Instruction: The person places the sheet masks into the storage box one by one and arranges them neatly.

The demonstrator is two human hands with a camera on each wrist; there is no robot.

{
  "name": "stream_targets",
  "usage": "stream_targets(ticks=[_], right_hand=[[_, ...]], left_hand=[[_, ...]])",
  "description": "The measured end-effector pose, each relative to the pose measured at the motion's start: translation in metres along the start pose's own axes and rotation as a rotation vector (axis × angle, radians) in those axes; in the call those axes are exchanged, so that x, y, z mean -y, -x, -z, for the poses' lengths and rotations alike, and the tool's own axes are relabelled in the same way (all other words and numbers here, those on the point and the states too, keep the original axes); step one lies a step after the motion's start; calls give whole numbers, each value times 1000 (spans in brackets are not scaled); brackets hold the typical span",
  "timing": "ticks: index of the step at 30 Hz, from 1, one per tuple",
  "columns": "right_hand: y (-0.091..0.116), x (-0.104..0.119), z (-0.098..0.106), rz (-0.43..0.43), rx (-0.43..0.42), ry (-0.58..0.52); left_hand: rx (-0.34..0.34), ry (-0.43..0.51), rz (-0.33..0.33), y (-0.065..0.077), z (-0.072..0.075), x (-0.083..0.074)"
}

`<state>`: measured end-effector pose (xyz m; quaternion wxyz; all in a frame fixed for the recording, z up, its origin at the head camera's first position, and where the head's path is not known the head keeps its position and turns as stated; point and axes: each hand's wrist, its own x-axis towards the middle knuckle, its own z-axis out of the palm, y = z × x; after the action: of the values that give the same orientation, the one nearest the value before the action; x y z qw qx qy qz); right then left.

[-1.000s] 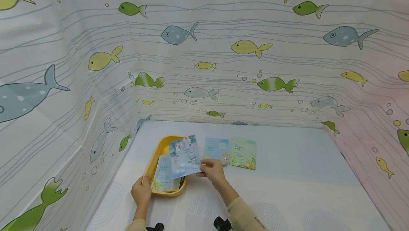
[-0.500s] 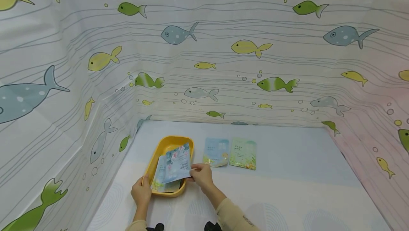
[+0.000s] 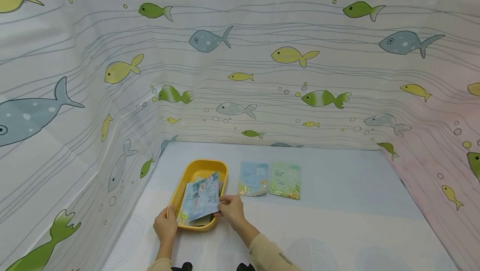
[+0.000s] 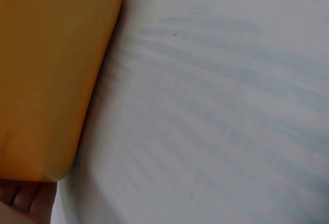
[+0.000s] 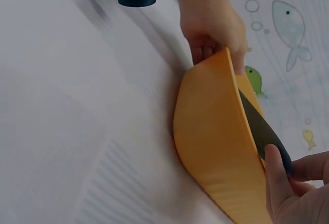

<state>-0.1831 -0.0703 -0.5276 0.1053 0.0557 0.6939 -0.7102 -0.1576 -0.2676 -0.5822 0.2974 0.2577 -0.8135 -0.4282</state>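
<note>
A yellow tray (image 3: 204, 228) stands on the table at the left, with several flat packets in it. My left hand (image 3: 166, 225) grips its near left edge, thumb over the rim; the left wrist view shows the tray's outer wall (image 4: 51, 80) with fingers (image 4: 31, 196) below it. My right hand (image 3: 231, 210) pinches the edge of a blue floral packet (image 3: 205, 200) tilted over the tray. In the right wrist view the packet's dark underside (image 5: 262, 131) shows between thumb and fingers, inside the rim. Beneath it lies a pale blue packet (image 3: 184, 210), partly covered.
Right of the tray, a blue packet (image 3: 253, 178) and a green packet (image 3: 285, 180) lie side by side on the white table (image 3: 345, 204). A fish-patterned curtain (image 3: 262, 88) rises behind the table and along both sides.
My right hand has moved left and down toward me, bringing the floral packet from above the tray's right side low over the other packets. My left hand stays on the tray.
</note>
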Motion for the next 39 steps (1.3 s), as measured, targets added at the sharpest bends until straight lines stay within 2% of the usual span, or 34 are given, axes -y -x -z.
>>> stream_targets(ticks=[7, 15, 22, 29, 35, 39], right_hand=[[-1, -4, -6, 53, -9, 95], [5, -5, -9, 92, 56, 229], [5, -5, -6, 181, 82, 372], [7, -3, -3, 330, 47, 512], [14, 0, 4, 390, 41, 533], [11, -1, 15, 437, 2, 508]], left_hand=[[-10, 0, -13, 0, 0, 0], [-19, -5, -17, 1, -1, 1], [-25, -3, -20, 1, 0, 0], [-2, -16, -23, 0, 0, 0], [-4, -13, -18, 0, 0, 0], [-11, -4, -25, 1, 1, -2]])
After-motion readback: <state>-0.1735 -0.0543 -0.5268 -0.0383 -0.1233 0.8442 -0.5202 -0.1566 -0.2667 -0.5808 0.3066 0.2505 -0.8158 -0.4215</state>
